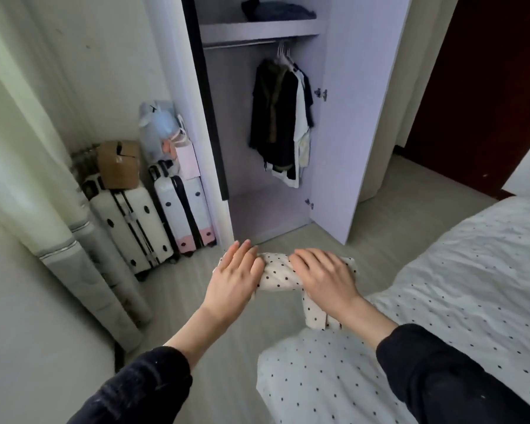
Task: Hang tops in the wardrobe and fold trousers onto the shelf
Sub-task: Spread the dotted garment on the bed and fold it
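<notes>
Spotted trousers bundled in my two hands, wardrobe open ahead.

My left hand and right hand curl over the folded polka-dot trousers, held above the floor beside the bed. Dark tops hang on the rail; folded clothes lie on the shelf. Suitcases stand left of the wardrobe.

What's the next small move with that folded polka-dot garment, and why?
Probably lift the folded polka-dot garment up toward the wardrobe shelf. The left hand and right hand hold it between them, already folded, facing the open wardrobe. Dark folded clothes already lie on that shelf, with bare board to their left; tops hang below.
</notes>
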